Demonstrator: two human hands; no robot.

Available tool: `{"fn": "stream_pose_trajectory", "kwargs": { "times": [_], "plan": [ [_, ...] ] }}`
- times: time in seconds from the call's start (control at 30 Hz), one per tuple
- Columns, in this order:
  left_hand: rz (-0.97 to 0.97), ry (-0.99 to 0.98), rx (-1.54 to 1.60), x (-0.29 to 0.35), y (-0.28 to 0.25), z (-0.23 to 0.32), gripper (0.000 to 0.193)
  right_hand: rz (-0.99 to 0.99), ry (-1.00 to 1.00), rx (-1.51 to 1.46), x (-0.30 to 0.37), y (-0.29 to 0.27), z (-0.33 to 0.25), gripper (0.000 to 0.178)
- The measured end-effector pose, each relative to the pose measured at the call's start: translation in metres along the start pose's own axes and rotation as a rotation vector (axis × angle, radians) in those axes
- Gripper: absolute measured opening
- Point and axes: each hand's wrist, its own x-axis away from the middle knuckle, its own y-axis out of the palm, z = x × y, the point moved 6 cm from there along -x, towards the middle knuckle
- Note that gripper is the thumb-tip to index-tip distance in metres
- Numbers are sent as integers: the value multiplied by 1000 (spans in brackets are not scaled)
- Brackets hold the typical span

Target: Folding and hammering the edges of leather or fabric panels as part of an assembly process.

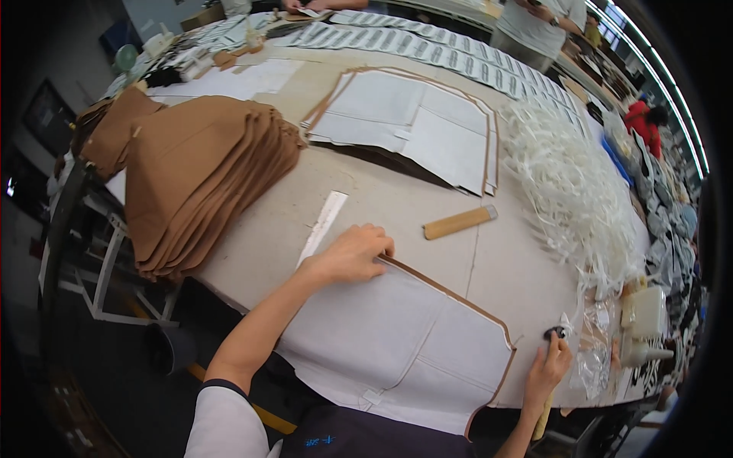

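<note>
A white-faced panel (pixel 366 320) with brown edges lies at the near side of the table, partly overhanging toward me. At its upper left corner my left hand (pixel 353 253) has its fingers curled over the brown edge, gripping it. To the right of the panel, my right hand (pixel 548 368) is closed around a hammer (pixel 557 333); its dark head shows above the fingers and a pale wooden handle below them. Just beyond the panel lies a tan wooden bar (pixel 458 223) with a grey end. A white ruler (pixel 324 221) rests beside my left hand.
Brown cut pieces (pixel 206 175) form a tall stack on the left. White panels with brown edging (pixel 405 122) are piled ahead. A heap of white strips (pixel 569 183) covers the right side, near a white bottle (pixel 643 311). Other people (pixel 538 30) stand across the table.
</note>
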Motion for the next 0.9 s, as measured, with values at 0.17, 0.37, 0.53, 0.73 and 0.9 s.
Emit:
{"fn": "stream_pose_trajectory", "kwargs": {
  "times": [0.17,0.37,0.53,0.73,0.9],
  "plan": [
    [62,110,259,36,-32,23,15,-411,-299,-671,-62,-1,-146,42],
    [267,119,112,122,-178,56,14,-389,-700,-962,-167,-53,-252,18],
    [669,-205,-208,171,-389,15,27,205,-1101,-847,-344,-151,-449,17],
    [1344,-183,-711,289,-482,92,12,762,-997,-1362,-370,-256,-588,10],
    [1132,-147,-968,324,-383,54,10,949,-1095,-994,-306,-171,-638,15]
  ]
}}
